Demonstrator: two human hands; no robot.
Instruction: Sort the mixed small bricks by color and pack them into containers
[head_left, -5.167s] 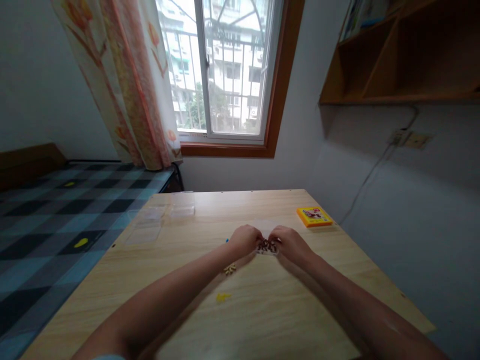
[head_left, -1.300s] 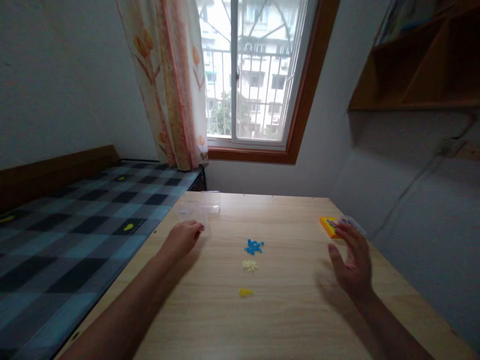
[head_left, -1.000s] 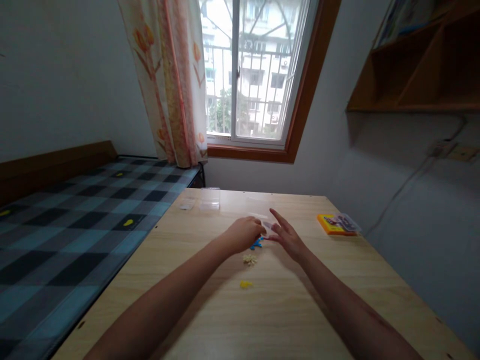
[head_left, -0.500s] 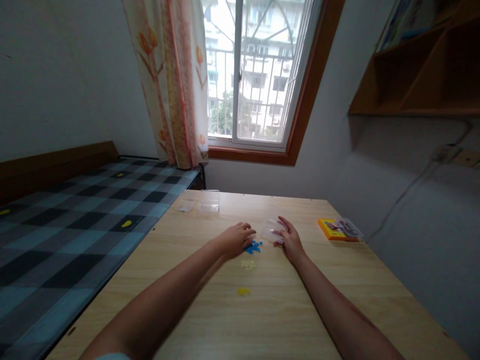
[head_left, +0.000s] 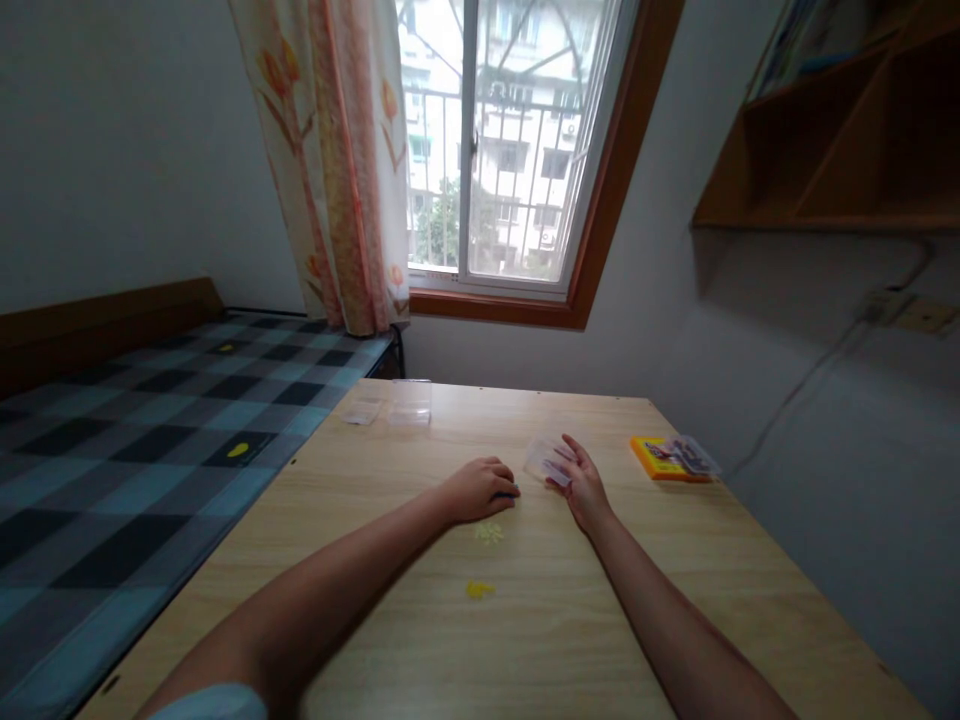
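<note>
My left hand [head_left: 480,490] lies low over the table with its fingers curled round the small blue pieces [head_left: 508,494], which it covers almost wholly. Just to the right, my right hand [head_left: 585,488] grips a clear plastic box [head_left: 546,462], tilted, its thumb and fingers on the near side. Nearer to me than the left hand is a little heap of pale yellow pieces [head_left: 489,534]. Closer still lies a small group of bright yellow pieces [head_left: 478,590].
On the wooden table [head_left: 420,650], another clear plastic box [head_left: 411,402] stands at the far left beside a flat clear piece [head_left: 363,411]. An orange-yellow box [head_left: 661,460] with a clear case [head_left: 697,456] on it sits at the right edge. A bed [head_left: 187,430] adjoins the left.
My left hand has come down and closed over the blue pieces, which lay in plain sight before. The right hand keeps the clear box in nearly the same place. The view has shifted slightly.
</note>
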